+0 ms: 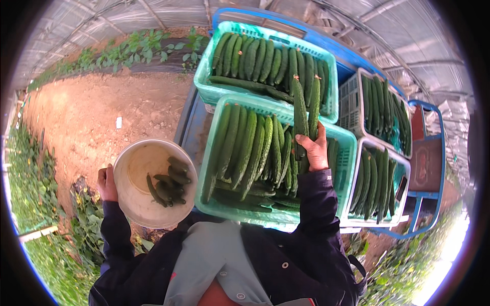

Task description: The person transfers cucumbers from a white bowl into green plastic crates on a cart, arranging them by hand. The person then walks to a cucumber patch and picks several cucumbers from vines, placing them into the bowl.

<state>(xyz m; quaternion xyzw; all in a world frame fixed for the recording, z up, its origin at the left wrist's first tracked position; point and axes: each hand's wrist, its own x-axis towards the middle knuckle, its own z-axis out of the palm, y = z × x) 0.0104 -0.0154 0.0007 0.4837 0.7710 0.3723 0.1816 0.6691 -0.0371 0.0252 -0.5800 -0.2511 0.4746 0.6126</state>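
My right hand point(314, 147) grips two long cucumbers point(301, 105) upright in view, their tips pointing away from me. It is over the right part of a near green plastic crate point(208, 187), where rows of cucumbers point(245, 145) lie side by side. Behind that stands a far green crate point(204, 69), also filled with cucumbers point(252, 61). At the left, my left hand point(108, 183) holds the rim of a whitish plastic bucket point(132, 208). Several small dark cucumbers point(168, 185) lie on the bucket's bottom. The fingers on the bucket's outer side are partly hidden.
Two white crates point(349, 95) of cucumbers stand to the right on a blue metal cart point(191, 126), whose railing point(440, 153) rises at the far right. Bare soil point(99, 99) stretches left. Leafy plants point(134, 49) grow along it beneath plastic sheeting point(95, 23).
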